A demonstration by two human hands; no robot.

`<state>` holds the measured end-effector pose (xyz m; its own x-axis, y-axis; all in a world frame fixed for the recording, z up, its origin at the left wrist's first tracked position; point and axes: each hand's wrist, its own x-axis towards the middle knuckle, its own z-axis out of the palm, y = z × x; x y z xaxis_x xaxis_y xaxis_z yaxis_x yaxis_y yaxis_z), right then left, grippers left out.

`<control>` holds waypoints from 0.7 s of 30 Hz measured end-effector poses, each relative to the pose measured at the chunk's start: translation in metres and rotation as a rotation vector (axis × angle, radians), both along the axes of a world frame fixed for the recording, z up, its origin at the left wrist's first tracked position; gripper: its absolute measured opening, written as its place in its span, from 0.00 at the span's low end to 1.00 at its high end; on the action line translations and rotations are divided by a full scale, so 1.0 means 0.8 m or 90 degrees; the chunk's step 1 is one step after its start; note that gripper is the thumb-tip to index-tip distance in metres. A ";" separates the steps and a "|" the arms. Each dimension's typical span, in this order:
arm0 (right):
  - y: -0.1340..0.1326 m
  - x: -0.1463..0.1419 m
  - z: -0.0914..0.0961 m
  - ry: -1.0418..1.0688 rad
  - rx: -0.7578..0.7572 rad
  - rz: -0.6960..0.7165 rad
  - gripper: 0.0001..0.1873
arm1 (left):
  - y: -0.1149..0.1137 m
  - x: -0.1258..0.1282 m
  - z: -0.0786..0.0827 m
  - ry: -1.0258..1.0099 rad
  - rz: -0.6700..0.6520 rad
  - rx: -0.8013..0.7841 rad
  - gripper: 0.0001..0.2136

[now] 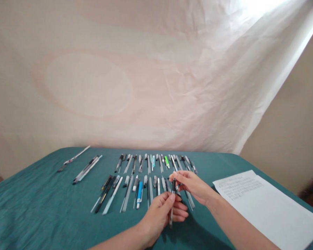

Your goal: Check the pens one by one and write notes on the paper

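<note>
My left hand [160,214] is closed around a dark pen [172,201], gripping its lower barrel just above the teal tablecloth [41,208]. My right hand [191,184] pinches the upper end of the same pen, near its cap, with thumb and fingers. Both hands meet over the near row of pens [135,191], which lie side by side. A second row of pens [156,162] lies farther back.
A printed white sheet of paper [266,205] lies at the right of the table. A few separate pens [86,169] and one thin pen [74,159] lie at the back left. A pale cloth backdrop [146,76] hangs behind the table.
</note>
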<state>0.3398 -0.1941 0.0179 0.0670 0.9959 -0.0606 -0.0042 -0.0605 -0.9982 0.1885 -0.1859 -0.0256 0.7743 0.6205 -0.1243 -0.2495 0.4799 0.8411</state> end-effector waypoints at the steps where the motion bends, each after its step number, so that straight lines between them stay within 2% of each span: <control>1: 0.000 0.000 -0.002 -0.008 0.001 -0.007 0.18 | 0.000 0.000 -0.001 0.001 -0.003 0.003 0.13; 5: 0.001 0.002 -0.005 0.012 0.000 -0.025 0.16 | -0.002 0.000 -0.002 0.002 -0.018 0.022 0.13; 11: -0.002 0.016 0.005 0.125 -0.062 0.123 0.14 | -0.004 0.001 -0.005 -0.020 -0.037 0.023 0.14; 13: -0.003 0.018 0.006 0.138 -0.060 0.138 0.15 | -0.004 0.001 -0.006 -0.021 -0.036 0.022 0.14; 21: 0.001 0.017 -0.002 0.012 -0.010 0.006 0.13 | -0.002 0.001 -0.007 -0.015 -0.032 0.032 0.14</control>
